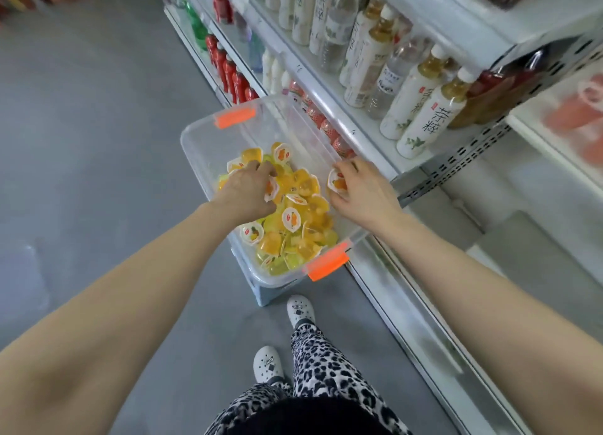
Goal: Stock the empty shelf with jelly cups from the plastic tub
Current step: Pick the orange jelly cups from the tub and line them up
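A clear plastic tub (202, 141) with orange latches stands on a low stool beside the shelving. Inside it lies a heap of orange and yellow-green jelly cups (293, 225) with white foil lids. My left hand (246, 186) reaches into the heap, and its curled fingers hold a jelly cup (271, 190). At the tub's right rim my right hand (362, 190) grips another jelly cup (337, 181), its lid facing up. The empty white shelf (535, 238) lies to the right, below the bottle shelves.
Shelves with tea and water bottles (424, 114) run along the right; red bottles (228, 72) and red-capped items fill lower levels behind the tub. Grey floor (98, 141) opens to the left. My feet in white clogs (300, 310) stand just in front of the stool.
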